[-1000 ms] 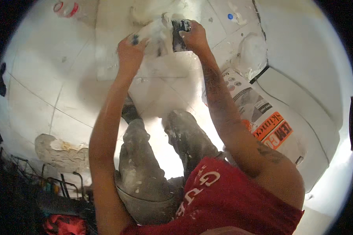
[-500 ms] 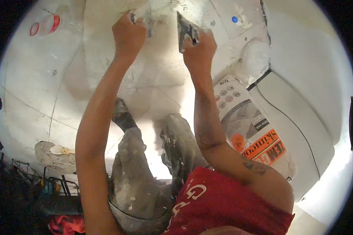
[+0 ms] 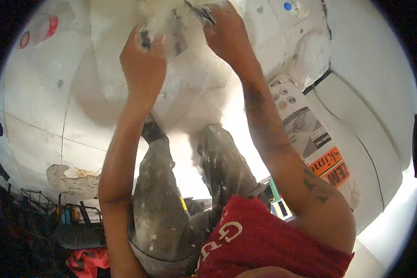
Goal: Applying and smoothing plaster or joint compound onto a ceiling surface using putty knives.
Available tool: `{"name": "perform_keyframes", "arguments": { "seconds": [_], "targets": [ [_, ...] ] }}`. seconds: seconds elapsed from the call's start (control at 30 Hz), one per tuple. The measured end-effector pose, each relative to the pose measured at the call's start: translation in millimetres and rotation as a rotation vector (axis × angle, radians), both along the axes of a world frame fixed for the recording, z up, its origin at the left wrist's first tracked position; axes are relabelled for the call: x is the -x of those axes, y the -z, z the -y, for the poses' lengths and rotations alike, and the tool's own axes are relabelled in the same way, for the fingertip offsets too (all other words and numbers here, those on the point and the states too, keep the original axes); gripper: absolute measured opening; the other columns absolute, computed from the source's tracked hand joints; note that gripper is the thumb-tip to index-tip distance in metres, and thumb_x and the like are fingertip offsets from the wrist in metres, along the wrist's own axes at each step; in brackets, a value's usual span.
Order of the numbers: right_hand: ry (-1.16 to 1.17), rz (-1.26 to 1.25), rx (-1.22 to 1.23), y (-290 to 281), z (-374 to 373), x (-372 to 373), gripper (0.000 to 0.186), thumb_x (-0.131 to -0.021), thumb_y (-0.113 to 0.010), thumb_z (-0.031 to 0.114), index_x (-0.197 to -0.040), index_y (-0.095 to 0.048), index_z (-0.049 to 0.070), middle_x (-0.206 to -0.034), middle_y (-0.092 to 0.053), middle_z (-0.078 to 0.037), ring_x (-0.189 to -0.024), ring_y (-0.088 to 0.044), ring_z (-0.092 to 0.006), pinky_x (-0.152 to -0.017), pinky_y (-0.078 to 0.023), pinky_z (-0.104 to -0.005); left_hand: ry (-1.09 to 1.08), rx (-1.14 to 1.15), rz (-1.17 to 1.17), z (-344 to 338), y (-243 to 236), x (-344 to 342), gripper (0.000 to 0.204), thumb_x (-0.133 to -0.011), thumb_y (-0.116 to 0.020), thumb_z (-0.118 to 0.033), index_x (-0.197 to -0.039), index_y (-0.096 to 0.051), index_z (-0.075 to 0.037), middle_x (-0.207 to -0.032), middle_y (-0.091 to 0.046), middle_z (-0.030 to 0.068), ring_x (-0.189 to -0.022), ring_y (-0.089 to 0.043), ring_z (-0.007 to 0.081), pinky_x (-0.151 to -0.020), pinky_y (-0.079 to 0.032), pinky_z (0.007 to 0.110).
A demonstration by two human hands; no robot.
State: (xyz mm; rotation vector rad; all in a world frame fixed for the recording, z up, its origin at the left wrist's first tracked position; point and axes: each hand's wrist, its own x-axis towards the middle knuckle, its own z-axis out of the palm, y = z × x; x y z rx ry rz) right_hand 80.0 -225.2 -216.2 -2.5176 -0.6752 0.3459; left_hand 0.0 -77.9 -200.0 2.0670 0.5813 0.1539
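Both my arms reach forward over the pale tiled floor (image 3: pixel 106 111). My left hand (image 3: pixel 143 60) is closed round a putty knife (image 3: pixel 177 37), whose wide blade is smeared with whitish paste. Close by on the right, my right hand (image 3: pixel 227 34) grips a second putty knife (image 3: pixel 201 13), its dark handle and blade partly covered by the fingers. The two blades are near each other, tilted inward; whether they touch, I cannot tell. Behind the hands lies a pale, paste-smeared surface, cut off by the top of the picture.
A printed bag (image 3: pixel 295 118) leans by a white panel (image 3: pixel 352 116) on the right. At far left are a red-rimmed plastic container (image 3: pixel 51 28) and crumpled paper (image 3: pixel 74 178). Lower left stand a wire frame (image 3: pixel 67 211) and red cloth (image 3: pixel 88 262). A blue cap (image 3: pixel 287 6) lies beyond.
The right hand has moved up and farther away, its knife turning toward the left one. The left hand has come slightly lower, and its blade now shows more paste. The view has shifted a little.
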Motion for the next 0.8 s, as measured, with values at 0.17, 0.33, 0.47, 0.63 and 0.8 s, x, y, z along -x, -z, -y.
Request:
{"name": "perform_keyframes", "arguments": {
  "seconds": [0.17, 0.33, 0.47, 0.63, 0.8],
  "targets": [
    [-0.043, 0.152, 0.046, -16, -6, -2, 0.029, -0.067, -0.046, 0.003, -0.096, -0.050, 0.001, -0.089, -0.049, -0.020, -0.088, -0.046, -0.0366, -0.075, -0.040, -0.0406, -0.049, 0.101, -0.229, -43, 33, 50, 0.028, -0.070, -0.060, -0.013, -0.092, -0.052, 0.001, -0.076, -0.055, 0.0112, -0.065, -0.051, 0.0184, -0.060, -0.041, 0.029],
    [-0.356, 0.269, 0.368, 33, 9, 7, 0.039, -0.062, -0.049, -0.004, -0.099, -0.050, 0.008, -0.093, -0.049, -0.012, -0.089, -0.046, -0.0312, -0.078, -0.040, -0.0375, -0.051, 0.152, -0.413, -42, 32, 77, 0.024, -0.067, -0.061, -0.009, -0.086, -0.053, 0.003, -0.077, -0.055, 0.0124, -0.071, -0.051, 0.0209, -0.064, -0.039, 0.030],
    [-0.389, 0.012, 0.349, 18, 16, 2, 0.044, -0.060, -0.051, -0.004, -0.103, -0.050, 0.009, -0.097, -0.049, -0.012, -0.092, -0.046, -0.0282, -0.080, -0.040, -0.0367, -0.156, 0.298, -0.457, -60, 46, 103, 0.025, -0.071, -0.059, -0.012, -0.090, -0.051, 0.002, -0.079, -0.054, 0.0144, -0.074, -0.052, 0.0232, -0.068, -0.040, 0.031],
    [-0.218, 0.053, 0.359, 23, 15, -24, 0.042, -0.062, -0.050, -0.003, -0.103, -0.050, 0.009, -0.102, -0.048, -0.012, -0.100, -0.044, -0.0273, -0.082, -0.040, -0.0356, -0.069, -0.084, -0.302, -95, 73, 94, 0.028, -0.075, -0.054, -0.018, -0.097, -0.049, 0.000, -0.086, -0.055, 0.0182, -0.079, -0.053, 0.0314, -0.070, -0.041, 0.035],
    [-0.349, 0.042, 0.531, 25, 10, -16, 0.038, -0.064, -0.050, -0.001, -0.100, -0.051, 0.009, -0.103, -0.048, -0.010, -0.100, -0.045, -0.0252, -0.082, -0.041, -0.0346, 0.071, -0.086, -0.486, -103, 51, 75, 0.029, -0.077, -0.051, -0.018, -0.100, -0.049, -0.001, -0.097, -0.053, 0.0190, -0.089, -0.052, 0.0316, -0.074, -0.040, 0.038]
  ]
}}
